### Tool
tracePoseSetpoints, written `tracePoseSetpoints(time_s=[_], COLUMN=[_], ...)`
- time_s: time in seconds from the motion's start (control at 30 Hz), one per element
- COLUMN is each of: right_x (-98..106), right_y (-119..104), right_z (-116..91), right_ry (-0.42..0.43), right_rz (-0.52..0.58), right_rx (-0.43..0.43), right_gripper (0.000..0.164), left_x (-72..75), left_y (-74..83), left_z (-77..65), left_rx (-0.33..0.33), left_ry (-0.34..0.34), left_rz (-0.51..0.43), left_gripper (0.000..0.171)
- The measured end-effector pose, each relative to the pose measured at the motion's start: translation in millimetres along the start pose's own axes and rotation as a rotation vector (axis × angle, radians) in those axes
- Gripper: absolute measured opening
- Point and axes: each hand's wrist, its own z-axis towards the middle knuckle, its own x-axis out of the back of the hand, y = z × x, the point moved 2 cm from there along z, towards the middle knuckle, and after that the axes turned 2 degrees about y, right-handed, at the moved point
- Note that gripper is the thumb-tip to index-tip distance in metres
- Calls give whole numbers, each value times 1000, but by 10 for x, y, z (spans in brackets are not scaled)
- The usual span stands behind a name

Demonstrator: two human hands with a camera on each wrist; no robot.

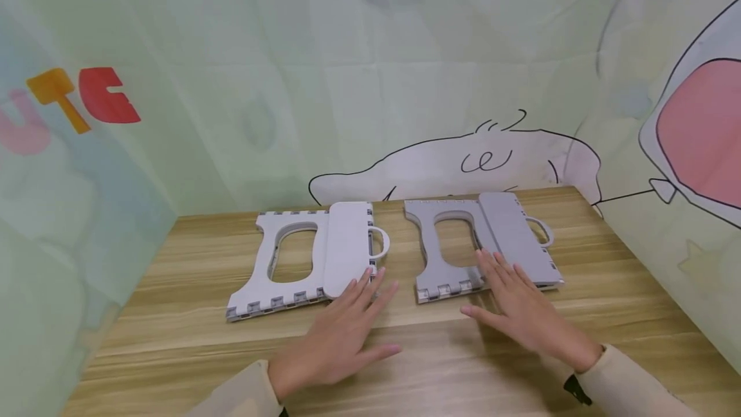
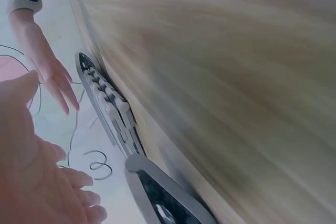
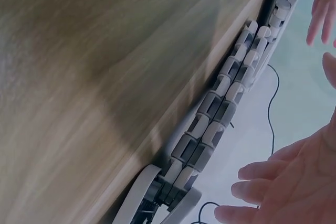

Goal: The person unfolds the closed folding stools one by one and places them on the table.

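Observation:
Two folded plastic step stools lie flat, side by side, in the head view. The left one is a white folding stool (image 1: 350, 243); the right one is a grey folding stool (image 1: 515, 237). Each has a large opening in its leg panel and a loop handle on its right side. My left hand (image 1: 347, 327) hovers palm down with spread fingers, its fingertips overlapping the white stool's near right corner. Fingers extended, my right hand (image 1: 518, 304) overlaps the grey stool's front part. Both hands hold nothing. Hinged edges (image 3: 210, 124) of a stool show beyond the palm in the right wrist view.
The stools lie toward the back of a wood-grain table (image 1: 191, 352). A printed cloth backdrop (image 1: 278, 114) with cartoon drawings and coloured letters surrounds the table's back and sides. Dark straps or devices show at the sleeve cuffs (image 1: 613, 372).

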Motion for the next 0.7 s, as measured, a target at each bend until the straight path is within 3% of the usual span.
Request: tracePoseSetpoints(time_s=[0.4, 0.7], right_x=[93, 189], right_y=[219, 447], right_z=[64, 115], right_ry=[61, 47], right_rz=[119, 214], right_rx=[-82, -160], right_gripper=[88, 83], left_x=[-117, -174], left_y=[169, 246], left_z=[323, 503], left_rx=[-104, -114], left_ry=[-40, -77], left_rz=[-16, -24], left_gripper=[85, 86])
